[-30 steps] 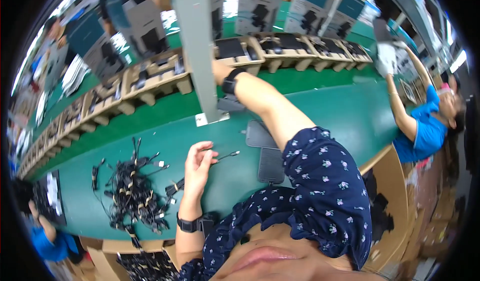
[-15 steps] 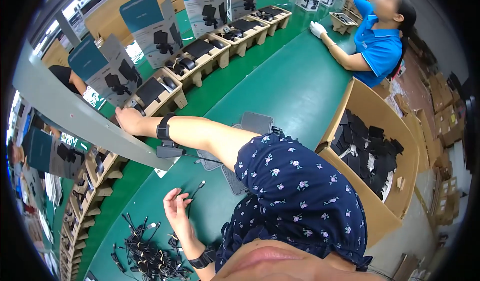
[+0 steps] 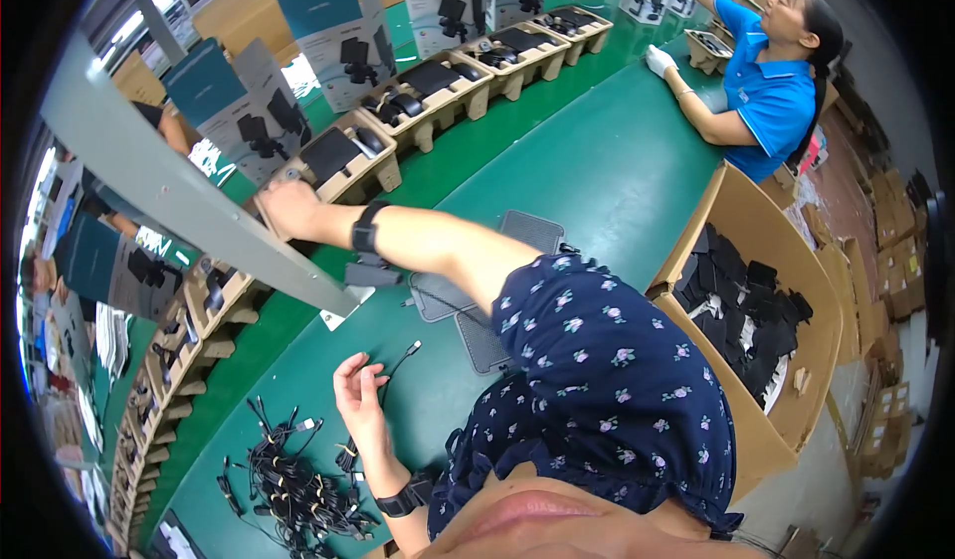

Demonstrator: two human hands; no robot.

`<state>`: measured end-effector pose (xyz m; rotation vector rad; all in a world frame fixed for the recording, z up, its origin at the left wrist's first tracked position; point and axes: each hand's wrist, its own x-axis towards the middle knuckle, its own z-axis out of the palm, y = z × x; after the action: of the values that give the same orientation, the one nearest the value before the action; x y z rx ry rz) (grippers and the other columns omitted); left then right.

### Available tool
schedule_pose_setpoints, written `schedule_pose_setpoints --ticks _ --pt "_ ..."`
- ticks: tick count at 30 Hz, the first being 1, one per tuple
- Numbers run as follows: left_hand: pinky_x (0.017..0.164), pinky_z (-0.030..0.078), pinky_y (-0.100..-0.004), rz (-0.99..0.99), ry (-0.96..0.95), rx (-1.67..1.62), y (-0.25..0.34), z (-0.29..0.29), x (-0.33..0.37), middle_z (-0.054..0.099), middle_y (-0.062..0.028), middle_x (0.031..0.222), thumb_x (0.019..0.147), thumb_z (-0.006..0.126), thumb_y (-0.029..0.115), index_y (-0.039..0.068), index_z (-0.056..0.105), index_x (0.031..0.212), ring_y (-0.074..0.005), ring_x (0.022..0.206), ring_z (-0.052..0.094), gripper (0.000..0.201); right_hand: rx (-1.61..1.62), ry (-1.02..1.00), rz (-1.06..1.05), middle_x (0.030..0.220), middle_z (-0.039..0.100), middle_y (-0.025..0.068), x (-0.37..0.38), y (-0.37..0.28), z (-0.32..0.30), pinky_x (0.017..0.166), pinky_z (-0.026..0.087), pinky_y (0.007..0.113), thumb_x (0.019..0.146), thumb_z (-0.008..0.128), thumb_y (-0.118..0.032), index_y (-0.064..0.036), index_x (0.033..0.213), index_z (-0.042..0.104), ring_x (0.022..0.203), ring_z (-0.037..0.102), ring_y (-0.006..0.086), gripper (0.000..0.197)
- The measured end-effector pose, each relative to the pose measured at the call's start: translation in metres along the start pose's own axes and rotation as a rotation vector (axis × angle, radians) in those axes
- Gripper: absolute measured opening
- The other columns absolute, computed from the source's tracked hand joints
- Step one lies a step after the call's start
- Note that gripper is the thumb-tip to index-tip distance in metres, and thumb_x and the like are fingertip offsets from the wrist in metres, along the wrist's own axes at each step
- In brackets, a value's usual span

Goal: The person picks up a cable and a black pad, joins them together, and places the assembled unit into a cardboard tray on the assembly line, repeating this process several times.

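My right hand stretches across to the near end of a cardboard pulp tray, which holds a flat black panel and small black parts. Its fingers point down and are hidden, so what they hold does not show. Lower down, my left hand has its fingers curled round a thin black cable, whose plug end sticks out beyond the thumb. Beside that hand lies a heap of tied black cables. Dark grey flat pads rest on the green table under my right forearm.
A grey metal post slants past my right hand. Printed teal-and-white boxes stand behind a row of filled trays. At right, a large carton holds black pieces. A co-worker in a blue shirt works across the green table.
The whole view has shifted a little, so most things appear further right and up. My right hand stays at the tray's end, its fingers now more tucked down. My left hand keeps the cable.
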<state>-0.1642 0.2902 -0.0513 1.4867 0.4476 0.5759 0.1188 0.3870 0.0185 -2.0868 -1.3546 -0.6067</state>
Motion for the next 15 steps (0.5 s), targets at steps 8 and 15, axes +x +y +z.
schedule_pose_setpoints --ticks 8,15 --pt "0.073 0.048 -0.0251 0.085 0.002 0.099 0.0 -0.005 0.001 0.055 -0.0084 0.105 0.089 0.053 0.009 0.0 0.051 0.109 -0.0143 0.088 0.057 0.022 -0.098 0.161 -0.275 0.094 0.059 0.0082 -0.056 0.017 -0.021 0.089 0.039 0.038 0.076 0.06 -0.033 -0.0068 0.087 0.061 0.095 0.054 0.0231 0.028" --pt "0.072 0.048 -0.0244 0.099 0.029 0.21 -0.008 -0.008 0.003 0.056 -0.008 0.103 0.089 0.052 0.007 -0.001 0.05 0.11 -0.0134 0.087 0.058 0.022 -0.247 0.052 -0.328 0.087 0.057 0.0038 -0.043 0.025 -0.014 0.083 0.039 0.037 0.074 0.06 -0.04 -0.0106 0.087 0.06 0.092 0.055 0.0196 0.032"
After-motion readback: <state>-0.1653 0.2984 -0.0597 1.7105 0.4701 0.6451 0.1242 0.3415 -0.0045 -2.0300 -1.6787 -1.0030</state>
